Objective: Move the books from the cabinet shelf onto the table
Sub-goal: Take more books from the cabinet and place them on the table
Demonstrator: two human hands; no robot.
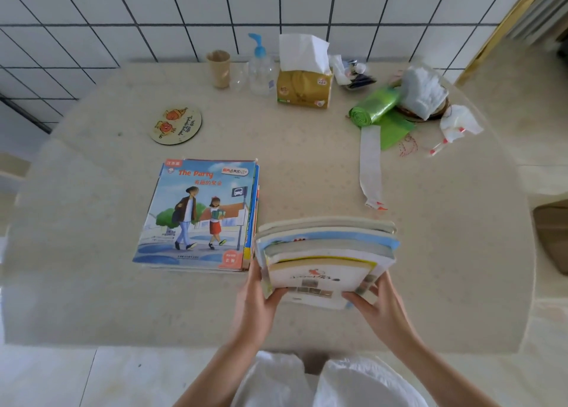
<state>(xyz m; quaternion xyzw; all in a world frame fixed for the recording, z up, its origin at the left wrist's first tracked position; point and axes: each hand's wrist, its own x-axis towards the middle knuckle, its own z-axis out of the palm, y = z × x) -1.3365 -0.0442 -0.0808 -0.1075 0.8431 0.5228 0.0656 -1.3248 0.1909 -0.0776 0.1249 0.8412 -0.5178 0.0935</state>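
Table (307, 176) bears stack (199, 216); hands grip books (325, 259).

a speckled beige stone table (307, 176) is backed by white wall tiles with dark grout (92, 13); a blue-covered illustrated picture book (196, 213), a gold tissue box (304, 88) and a green bag roll (373, 108) are seen.

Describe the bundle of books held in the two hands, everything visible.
The bundle of books is several thin paperbacks of unequal size, their covers pale, blue, grey and yellow-edged. The nearest cover is white with small pictures along its lower edge. The left hand and right hand grip its near corners. It is tilted over the table, just right of the flat stack topped by "The Party".
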